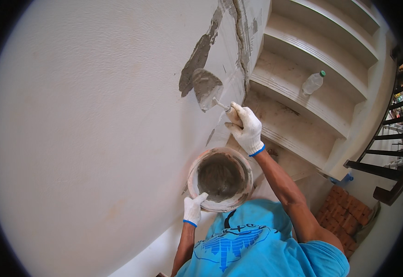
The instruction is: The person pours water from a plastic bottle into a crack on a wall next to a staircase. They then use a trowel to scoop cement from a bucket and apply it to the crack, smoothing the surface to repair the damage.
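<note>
In a white knit glove with a blue cuff, my right hand (246,127) is closed round the handle of a trowel (207,88). The trowel's blade, coated in grey mortar, lies against or very close to the white wall, beside a dark wet mortar patch (195,64). My left hand (194,208), gloved alike, grips the near rim of a round bucket (193,181) with its thumb over the edge. Grey mortar (219,177) lies inside the bucket, and dried splashes coat its rim. The left fingers under the rim are hidden.
A white wall (95,115) fills the left side, with a rough crack (241,41) along the stairs. Pale steps (298,99) rise on the right, a clear plastic bottle (313,83) standing on one. Dark railings (386,152) and stacked reddish bricks (342,214) are at far right.
</note>
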The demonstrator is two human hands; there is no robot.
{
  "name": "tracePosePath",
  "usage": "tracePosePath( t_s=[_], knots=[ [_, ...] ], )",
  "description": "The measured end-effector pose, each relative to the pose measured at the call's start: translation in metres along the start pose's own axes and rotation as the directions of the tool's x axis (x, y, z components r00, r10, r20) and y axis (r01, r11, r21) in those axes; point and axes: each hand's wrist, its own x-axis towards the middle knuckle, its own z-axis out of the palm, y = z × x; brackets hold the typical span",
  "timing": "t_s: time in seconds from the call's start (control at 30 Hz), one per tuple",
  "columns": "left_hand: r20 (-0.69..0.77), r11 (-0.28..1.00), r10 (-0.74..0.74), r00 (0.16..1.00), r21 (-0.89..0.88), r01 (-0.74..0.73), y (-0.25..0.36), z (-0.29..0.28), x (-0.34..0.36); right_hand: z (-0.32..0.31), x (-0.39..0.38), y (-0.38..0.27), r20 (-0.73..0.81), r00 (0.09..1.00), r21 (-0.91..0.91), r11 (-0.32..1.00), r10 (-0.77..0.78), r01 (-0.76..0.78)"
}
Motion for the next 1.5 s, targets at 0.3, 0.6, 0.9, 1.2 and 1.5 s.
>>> tracePosePath(
  t_s=[0.3, 0.6, 0.9, 1.2, 1.5],
  knots=[
    [-0.034, 0.998, -0.008, 0.999, 0.058, 0.010, 0.003, 0.007, -0.004, 0.005, 0.018, 0.020, 0.049, 0.993, -0.123, 0.985, -0.112, 0.117],
    [-0.078, 0.993, -0.035, 0.996, 0.108, 0.044, -0.003, 0.016, -0.011, -0.032, 0.037, 0.019, 0.159, 0.961, -0.143, 0.958, -0.224, 0.247],
    [-0.145, 0.999, -0.027, 0.989, -0.050, 0.020, -0.014, 0.051, -0.037, -0.048, 0.097, 0.044, 0.273, 0.896, -0.237, 0.878, -0.350, 0.415],
    [-0.186, 0.979, -0.026, 0.982, -0.206, -0.013, -0.034, 0.083, -0.050, -0.089, 0.142, 0.069, 0.234, 0.887, -0.238, 0.862, -0.398, 0.449],
    [-0.215, 0.976, -0.022, 0.976, -0.216, -0.026, -0.023, 0.110, -0.060, -0.063, 0.150, 0.051, 0.343, 0.807, -0.155, 0.819, -0.480, 0.553]
  ],
)
